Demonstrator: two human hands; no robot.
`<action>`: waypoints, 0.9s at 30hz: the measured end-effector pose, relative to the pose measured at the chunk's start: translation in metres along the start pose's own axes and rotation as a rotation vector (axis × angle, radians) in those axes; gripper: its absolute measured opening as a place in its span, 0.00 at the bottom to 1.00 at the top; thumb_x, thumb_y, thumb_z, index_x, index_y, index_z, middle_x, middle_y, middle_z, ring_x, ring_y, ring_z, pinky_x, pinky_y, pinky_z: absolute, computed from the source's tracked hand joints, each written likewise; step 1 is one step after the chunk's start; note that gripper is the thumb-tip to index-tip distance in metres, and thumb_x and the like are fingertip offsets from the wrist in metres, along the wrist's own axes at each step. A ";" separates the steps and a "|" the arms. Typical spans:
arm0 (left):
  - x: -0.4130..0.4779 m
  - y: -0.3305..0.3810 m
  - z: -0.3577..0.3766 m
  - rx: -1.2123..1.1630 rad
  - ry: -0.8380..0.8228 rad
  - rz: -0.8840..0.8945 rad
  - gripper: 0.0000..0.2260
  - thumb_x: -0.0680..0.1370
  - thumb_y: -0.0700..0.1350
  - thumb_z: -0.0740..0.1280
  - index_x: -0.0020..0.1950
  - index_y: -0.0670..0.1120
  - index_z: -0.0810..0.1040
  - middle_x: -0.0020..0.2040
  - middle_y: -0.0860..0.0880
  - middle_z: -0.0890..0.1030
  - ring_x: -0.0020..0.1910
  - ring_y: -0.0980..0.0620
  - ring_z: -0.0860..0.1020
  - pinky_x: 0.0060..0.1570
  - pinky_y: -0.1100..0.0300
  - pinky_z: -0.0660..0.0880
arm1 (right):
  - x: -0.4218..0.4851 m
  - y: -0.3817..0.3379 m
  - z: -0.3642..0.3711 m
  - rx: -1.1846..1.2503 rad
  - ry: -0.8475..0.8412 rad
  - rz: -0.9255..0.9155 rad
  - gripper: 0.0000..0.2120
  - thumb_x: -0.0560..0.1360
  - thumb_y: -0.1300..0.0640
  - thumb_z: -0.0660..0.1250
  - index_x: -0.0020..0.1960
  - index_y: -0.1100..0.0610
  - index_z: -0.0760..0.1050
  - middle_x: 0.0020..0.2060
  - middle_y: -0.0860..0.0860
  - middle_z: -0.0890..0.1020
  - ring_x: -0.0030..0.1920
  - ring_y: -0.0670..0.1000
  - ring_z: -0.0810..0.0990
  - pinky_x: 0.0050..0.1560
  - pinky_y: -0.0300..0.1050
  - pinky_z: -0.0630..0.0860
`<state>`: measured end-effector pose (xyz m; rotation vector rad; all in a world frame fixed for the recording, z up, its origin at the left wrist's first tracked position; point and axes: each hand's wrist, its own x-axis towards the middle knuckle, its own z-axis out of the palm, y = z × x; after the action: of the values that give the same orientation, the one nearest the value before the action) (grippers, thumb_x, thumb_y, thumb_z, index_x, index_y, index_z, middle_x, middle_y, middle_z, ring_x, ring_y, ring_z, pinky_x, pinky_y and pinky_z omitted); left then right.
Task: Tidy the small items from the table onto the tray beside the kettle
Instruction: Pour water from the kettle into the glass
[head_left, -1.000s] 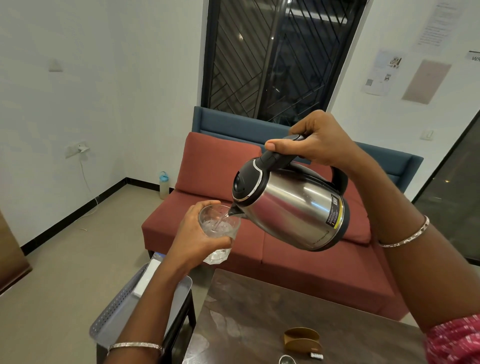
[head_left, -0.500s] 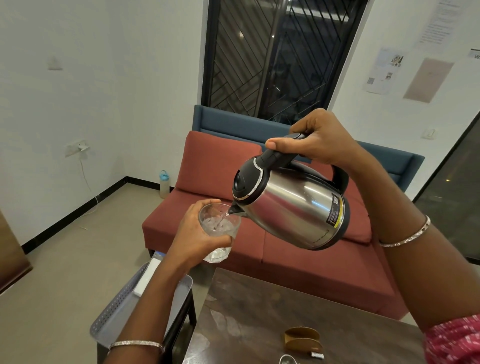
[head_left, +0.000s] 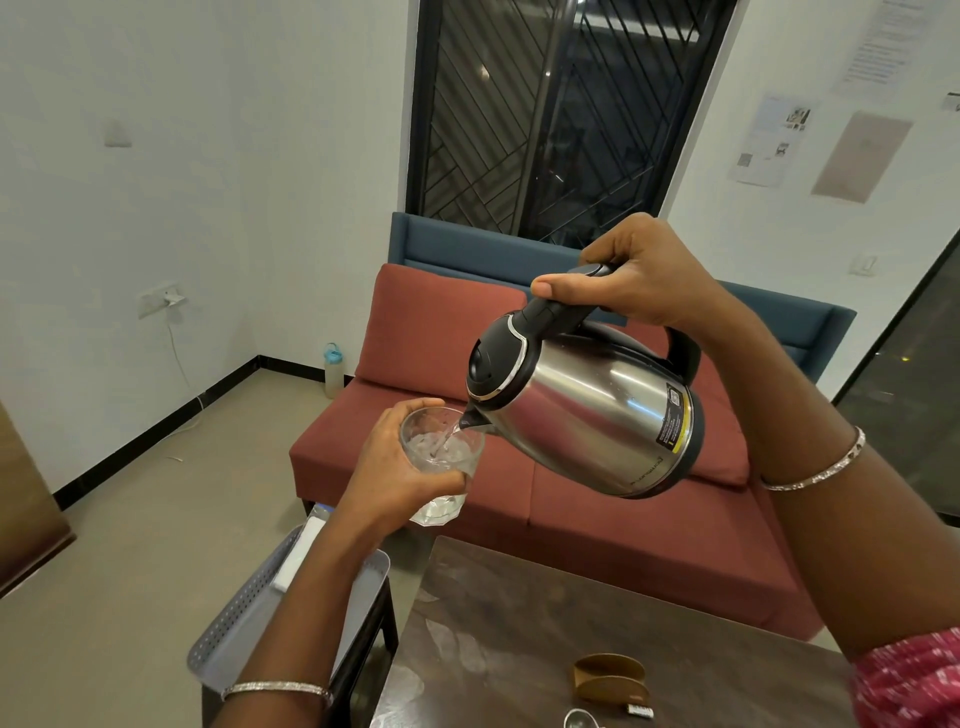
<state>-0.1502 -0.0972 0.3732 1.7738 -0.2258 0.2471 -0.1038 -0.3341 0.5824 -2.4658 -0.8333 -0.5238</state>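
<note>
My right hand (head_left: 634, 275) grips the black handle of a steel kettle (head_left: 587, 415), tilted with its spout over a clear glass (head_left: 441, 452). A thin stream of water runs from the spout into the glass. My left hand (head_left: 384, 478) holds the glass in the air, fingers wrapped round it. Below my left forearm lies a grey perforated tray (head_left: 239, 618) on a small black stand, with a white flat item (head_left: 298, 556) in it. On the dark table (head_left: 493, 623) sit a brown holder (head_left: 608, 675), a small dark-and-white item (head_left: 640, 711) and a round metal piece (head_left: 576, 719).
A red and blue sofa (head_left: 431, 332) stands behind the table, under a barred window. A water bottle (head_left: 332, 369) stands on the floor by the sofa's left end. A wall socket with a cable (head_left: 166, 301) is on the left wall.
The kettle and the glass have held nearly still while water keeps running into the glass.
</note>
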 end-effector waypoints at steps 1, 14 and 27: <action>0.000 0.000 0.000 0.000 0.001 -0.001 0.36 0.54 0.51 0.77 0.62 0.59 0.73 0.60 0.55 0.76 0.59 0.57 0.76 0.57 0.60 0.76 | -0.001 0.000 0.000 0.002 0.003 0.001 0.35 0.65 0.31 0.72 0.30 0.66 0.76 0.24 0.64 0.70 0.25 0.47 0.63 0.27 0.41 0.60; -0.004 -0.003 0.004 -0.009 -0.002 -0.007 0.36 0.54 0.49 0.78 0.61 0.60 0.73 0.60 0.55 0.77 0.59 0.57 0.76 0.59 0.55 0.77 | -0.002 0.000 0.000 0.001 -0.014 0.021 0.36 0.64 0.29 0.71 0.28 0.64 0.74 0.23 0.60 0.69 0.25 0.49 0.65 0.29 0.46 0.62; -0.005 -0.003 0.009 -0.014 -0.005 -0.008 0.36 0.55 0.49 0.78 0.61 0.60 0.73 0.60 0.55 0.77 0.59 0.57 0.76 0.59 0.54 0.77 | -0.003 -0.002 -0.001 -0.039 -0.024 0.025 0.41 0.62 0.24 0.69 0.32 0.67 0.77 0.27 0.66 0.72 0.29 0.61 0.67 0.29 0.52 0.64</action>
<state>-0.1543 -0.1049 0.3670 1.7616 -0.2231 0.2347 -0.1078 -0.3346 0.5819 -2.5197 -0.8080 -0.5071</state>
